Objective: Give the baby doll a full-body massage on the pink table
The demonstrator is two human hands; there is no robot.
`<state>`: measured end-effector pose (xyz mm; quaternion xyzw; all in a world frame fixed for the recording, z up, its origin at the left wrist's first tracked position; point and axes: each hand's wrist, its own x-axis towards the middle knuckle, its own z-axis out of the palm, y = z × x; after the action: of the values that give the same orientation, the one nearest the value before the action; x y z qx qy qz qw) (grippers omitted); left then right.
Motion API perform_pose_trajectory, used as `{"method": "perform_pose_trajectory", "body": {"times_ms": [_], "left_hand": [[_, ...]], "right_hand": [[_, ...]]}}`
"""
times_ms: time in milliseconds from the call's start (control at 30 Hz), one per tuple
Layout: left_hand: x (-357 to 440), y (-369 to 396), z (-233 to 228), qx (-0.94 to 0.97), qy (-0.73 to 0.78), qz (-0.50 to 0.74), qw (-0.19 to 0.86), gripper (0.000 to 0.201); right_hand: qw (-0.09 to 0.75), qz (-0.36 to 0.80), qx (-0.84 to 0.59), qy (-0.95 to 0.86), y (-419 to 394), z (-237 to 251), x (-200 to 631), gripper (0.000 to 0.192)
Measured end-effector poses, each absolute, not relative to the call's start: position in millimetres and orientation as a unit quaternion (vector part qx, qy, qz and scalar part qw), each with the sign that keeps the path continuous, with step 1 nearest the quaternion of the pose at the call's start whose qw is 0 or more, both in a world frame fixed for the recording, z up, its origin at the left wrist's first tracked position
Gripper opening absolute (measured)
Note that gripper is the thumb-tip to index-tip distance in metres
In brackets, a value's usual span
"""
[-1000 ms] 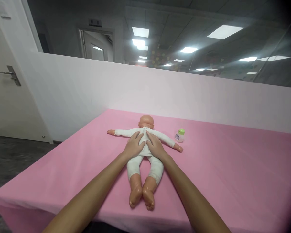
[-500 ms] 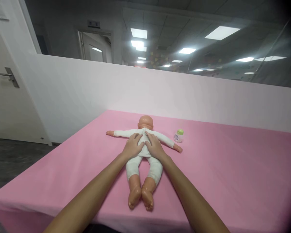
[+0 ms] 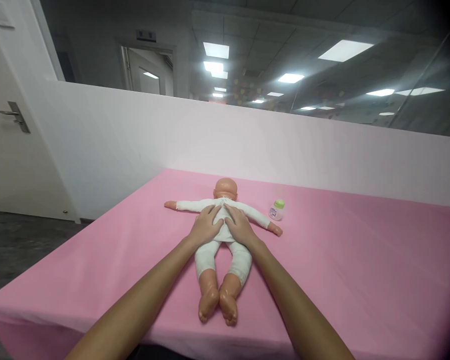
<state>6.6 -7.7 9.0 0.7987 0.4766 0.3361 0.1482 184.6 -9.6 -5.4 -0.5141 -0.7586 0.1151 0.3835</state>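
A baby doll [image 3: 223, 232] with a white cloth body lies face down, its bare head away from me and its feet toward me. Both its arms stretch out sideways. My left hand [image 3: 206, 225] rests flat on the left side of its back, fingers spread. On the right side of the back lies my right hand [image 3: 240, 225], likewise flat with the fingers apart. The two thumbs point toward each other near the doll's spine. Beyond the doll's right-hand arm stands a small clear bottle [image 3: 276, 210] with a green cap and a printed label.
Pink cloth [image 3: 341, 270] covers the table, whose left edge runs diagonally. A low white wall [image 3: 285, 145] with dark glass above it borders the far side. A door [image 3: 15, 150] with a metal handle is at the left.
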Motion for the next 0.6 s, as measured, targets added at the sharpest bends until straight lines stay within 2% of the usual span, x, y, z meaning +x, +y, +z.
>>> {"method": "perform_pose_trajectory", "body": {"times_ms": [600], "left_hand": [[7.7, -9.9, 9.4, 0.796, 0.48, 0.341, 0.142, 0.061]], "right_hand": [[0.383, 0.119, -0.514, -0.758, -7.3, -9.6, 186.0, 0.06]]}}
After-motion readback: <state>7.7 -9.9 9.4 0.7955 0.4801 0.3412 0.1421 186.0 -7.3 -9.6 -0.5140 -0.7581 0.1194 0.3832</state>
